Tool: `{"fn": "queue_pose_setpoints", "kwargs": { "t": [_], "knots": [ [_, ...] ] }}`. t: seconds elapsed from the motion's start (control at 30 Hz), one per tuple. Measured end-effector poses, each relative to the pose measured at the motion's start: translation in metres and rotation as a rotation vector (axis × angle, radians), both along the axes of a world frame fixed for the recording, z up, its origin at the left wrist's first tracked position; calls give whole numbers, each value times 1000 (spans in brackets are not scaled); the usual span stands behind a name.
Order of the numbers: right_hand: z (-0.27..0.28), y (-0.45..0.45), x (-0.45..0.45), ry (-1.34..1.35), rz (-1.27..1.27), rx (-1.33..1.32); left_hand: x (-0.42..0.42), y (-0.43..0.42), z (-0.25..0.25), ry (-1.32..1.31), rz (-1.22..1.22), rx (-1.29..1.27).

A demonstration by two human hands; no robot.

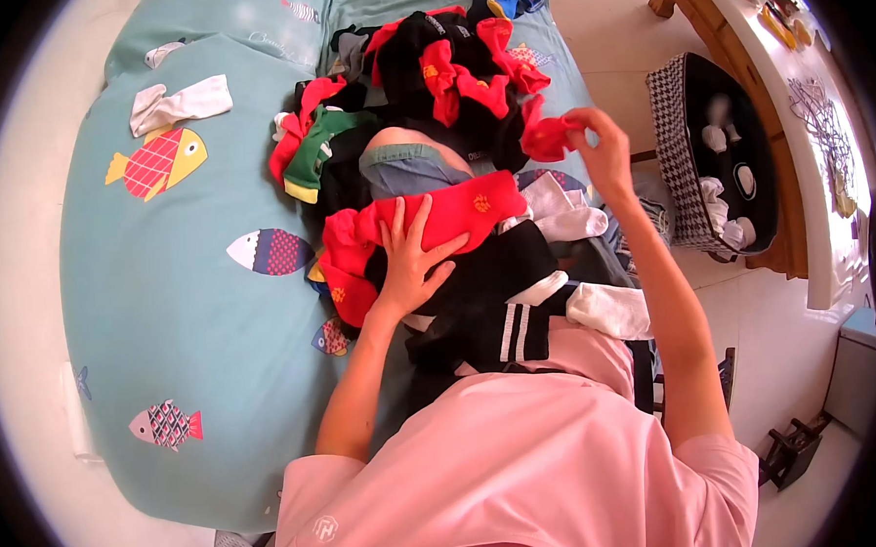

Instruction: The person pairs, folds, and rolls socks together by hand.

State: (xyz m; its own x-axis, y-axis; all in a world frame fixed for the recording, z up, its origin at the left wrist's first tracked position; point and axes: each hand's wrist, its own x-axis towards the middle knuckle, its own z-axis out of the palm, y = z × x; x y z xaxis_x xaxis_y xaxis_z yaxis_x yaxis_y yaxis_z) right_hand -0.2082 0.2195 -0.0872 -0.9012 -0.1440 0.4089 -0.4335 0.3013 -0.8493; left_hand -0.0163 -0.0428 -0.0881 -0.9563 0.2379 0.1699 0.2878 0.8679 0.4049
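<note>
My left hand (413, 260) lies with its fingers spread on a red sock (484, 205) with a small yellow mark, laid over my lap. Up to the right, my right hand (604, 149) pinches the end of another red sock (545, 137), which hangs beside the pile. Black, red and green socks (317, 154) are heaped beyond my knee (409, 162). Several white socks (571, 219) lie to the right of the red one, and a black sock with two white stripes (515, 331) rests nearer my body.
A single white sock (178, 104) lies on the fish-patterned bedsheet (186, 314) at the left. At the right, a houndstooth basket (682, 155) with white items inside stands beside a wooden table (742, 74). A small dark stool (790, 454) is at the lower right.
</note>
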Motion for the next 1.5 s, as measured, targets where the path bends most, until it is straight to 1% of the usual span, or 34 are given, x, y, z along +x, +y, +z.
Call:
{"fn": "queue_pose_setpoints", "kwargs": {
  "t": [0.07,0.17,0.23,0.27,0.3,0.37,0.4,0.43,0.47,0.5,0.53,0.6,0.63,0.73,0.77,0.87,0.9,1.0,1.03,1.1,1.13,1.2,1.23,1.33,1.4,1.43,1.5],
  "knots": [
    [30,1,3,-69,27,-204,1,-7,3,-28,-58,63],
    [96,3,23,28,88,20,3,-6,15,-57,-59,118],
    [136,-1,44,-6,226,59,-1,4,35,4,-32,166],
    [146,-4,52,-23,296,81,-3,13,49,34,-18,192],
    [149,-8,57,-32,368,13,-7,26,68,11,-17,456],
    [164,-16,67,-138,445,37,-13,57,106,-32,-16,982],
    [172,-19,72,-192,483,51,-12,65,118,-107,-29,1044],
    [177,-22,76,-187,507,83,-10,73,127,-181,-45,1106],
    [186,-21,80,-276,559,124,-9,77,131,-253,-67,1169],
    [184,-18,79,-418,641,32,-9,78,133,-372,-6,1248],
    [180,-14,78,-567,718,-65,-9,75,133,-423,10,1325],
    [175,-10,80,-678,662,-370,-7,66,132,-532,46,1475],
    [173,-8,81,-732,630,-523,-2,62,128,-464,7,1314],
    [160,-9,85,-645,673,-554,0,54,131,-737,-328,1562],
    [159,-6,87,-665,721,-548,0,57,132,-828,-352,1746],
    [155,-6,90,-588,930,-640,-6,62,130,-904,-121,1711],
    [159,-3,89,-655,962,-618,-6,61,134,-781,-115,1557],
    [158,0,88,-496,896,-446,-7,63,139,-634,-88,1526],
    [154,3,84,-388,938,-424,-9,60,135,-600,-39,1622],
    [145,9,75,-175,1017,-379,-12,53,135,-515,-77,1613],
    [145,9,77,-277,959,-382,-11,51,135,-475,-94,1607],
    [150,8,85,-480,838,-384,-10,56,140,-364,-98,1463],
    [150,6,86,-426,869,-342,-10,58,142,-309,-102,1391],
    [154,-4,90,-332,917,-173,-13,58,146,-127,-165,978],
    [162,-6,94,-365,888,-8,-9,59,153,-158,-116,878],
    [162,-9,100,-466,744,-65,-8,57,155,-174,-90,828],
    [160,-3,97,-444,612,-328,-6,45,157,-486,23,769]
  ]
}}
